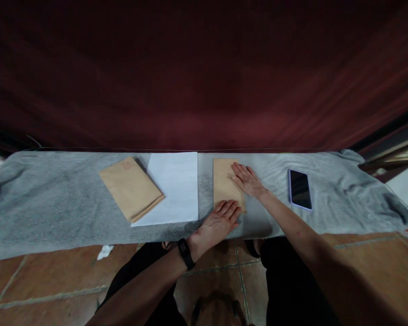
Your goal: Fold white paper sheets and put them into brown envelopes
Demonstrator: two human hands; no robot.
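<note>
A brown paper envelope (221,181) lies flat on the grey cloth in front of me. My left hand (223,219), below a black wristband, rests palm down across its near edge with the fingers stretched out. On its right side my right hand (248,179) lies flat, fingers extended, covering part of the far right edge. Both palms face down, so anything beneath them is hidden. To the left, a stack of brown envelopes (131,188) with red print at one corner partly covers white paper (177,190).
Grey cloth (61,199) covers the long narrow surface. A phone in a purple case (300,189) lies to the right. Dark red fabric (204,90) hangs along the back edge. Crumpled white tissue (105,251) lies on the tiled floor (47,276).
</note>
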